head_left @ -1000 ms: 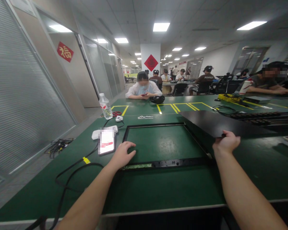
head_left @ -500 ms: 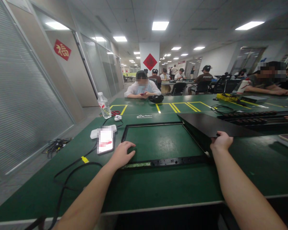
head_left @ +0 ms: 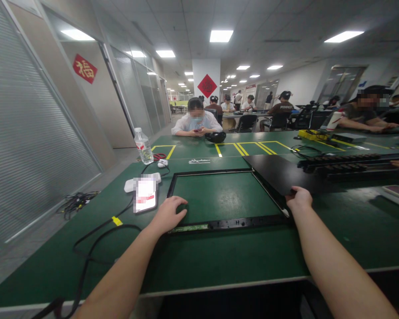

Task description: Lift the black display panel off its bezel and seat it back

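- Water bottle point(head_left: 145, 154) standing by the table's point(head_left: 239, 261) left edge.
- Lit phone point(head_left: 145, 195) lying along that same side.
- Someone in white point(head_left: 197, 125) leaning at the far edge over there.
- Yellow gear point(head_left: 310, 135) towards the far edge, further right.

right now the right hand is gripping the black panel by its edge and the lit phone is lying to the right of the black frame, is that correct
Not quite: the lit phone lies to the left of the black frame, as the head view shows. The right hand does grip the black panel by its edge.
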A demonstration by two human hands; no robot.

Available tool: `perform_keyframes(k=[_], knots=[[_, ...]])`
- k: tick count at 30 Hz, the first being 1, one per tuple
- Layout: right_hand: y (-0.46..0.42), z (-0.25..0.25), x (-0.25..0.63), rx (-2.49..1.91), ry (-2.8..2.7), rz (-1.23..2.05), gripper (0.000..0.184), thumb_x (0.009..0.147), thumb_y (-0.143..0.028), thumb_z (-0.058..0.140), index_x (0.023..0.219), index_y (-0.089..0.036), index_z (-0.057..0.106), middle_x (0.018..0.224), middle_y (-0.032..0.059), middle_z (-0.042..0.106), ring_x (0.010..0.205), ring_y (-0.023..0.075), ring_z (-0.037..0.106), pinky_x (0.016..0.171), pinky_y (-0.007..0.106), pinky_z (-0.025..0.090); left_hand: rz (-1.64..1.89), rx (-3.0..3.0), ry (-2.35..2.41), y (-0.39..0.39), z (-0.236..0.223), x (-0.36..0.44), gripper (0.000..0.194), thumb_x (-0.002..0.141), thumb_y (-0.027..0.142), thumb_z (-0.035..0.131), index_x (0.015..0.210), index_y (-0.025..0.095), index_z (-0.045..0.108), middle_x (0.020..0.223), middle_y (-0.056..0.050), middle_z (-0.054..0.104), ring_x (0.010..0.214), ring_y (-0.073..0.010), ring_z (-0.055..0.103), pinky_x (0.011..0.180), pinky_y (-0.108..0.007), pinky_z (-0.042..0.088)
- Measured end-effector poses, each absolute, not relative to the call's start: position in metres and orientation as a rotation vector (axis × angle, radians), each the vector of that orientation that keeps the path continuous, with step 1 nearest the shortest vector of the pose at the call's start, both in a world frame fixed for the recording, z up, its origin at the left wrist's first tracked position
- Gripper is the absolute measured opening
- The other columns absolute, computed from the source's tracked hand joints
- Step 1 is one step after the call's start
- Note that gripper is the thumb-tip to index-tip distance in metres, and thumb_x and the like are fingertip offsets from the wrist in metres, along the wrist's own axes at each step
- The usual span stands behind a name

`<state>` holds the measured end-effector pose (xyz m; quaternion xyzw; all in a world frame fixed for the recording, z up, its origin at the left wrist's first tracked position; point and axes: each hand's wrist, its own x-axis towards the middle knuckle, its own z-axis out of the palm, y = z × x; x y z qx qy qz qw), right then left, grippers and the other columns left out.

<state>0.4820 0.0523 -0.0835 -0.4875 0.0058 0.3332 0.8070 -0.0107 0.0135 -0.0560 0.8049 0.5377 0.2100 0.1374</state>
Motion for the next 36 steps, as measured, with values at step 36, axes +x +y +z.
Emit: perform_keyframes(k=[36], knots=[[0.043, -0.054, 0.452, -0.998, -0.204, 0.660, 0.038, 0.070, -0.005, 0.077, 0.080, -0.021, 0.045, 0.071, -0.0056, 0.062, 0.053, 0.0114, 0.063, 0.050, 0.024, 0.061, 0.661, 2.286, 1.532, 0.012, -0.051, -0.009, 0.031, 0.088, 0.032, 0.061, 0.111, 0.021, 0.078, 0.126, -0.014, 0.075, 0.123, -0.0344, 0.067, 0.112, -0.052, 0.050]])
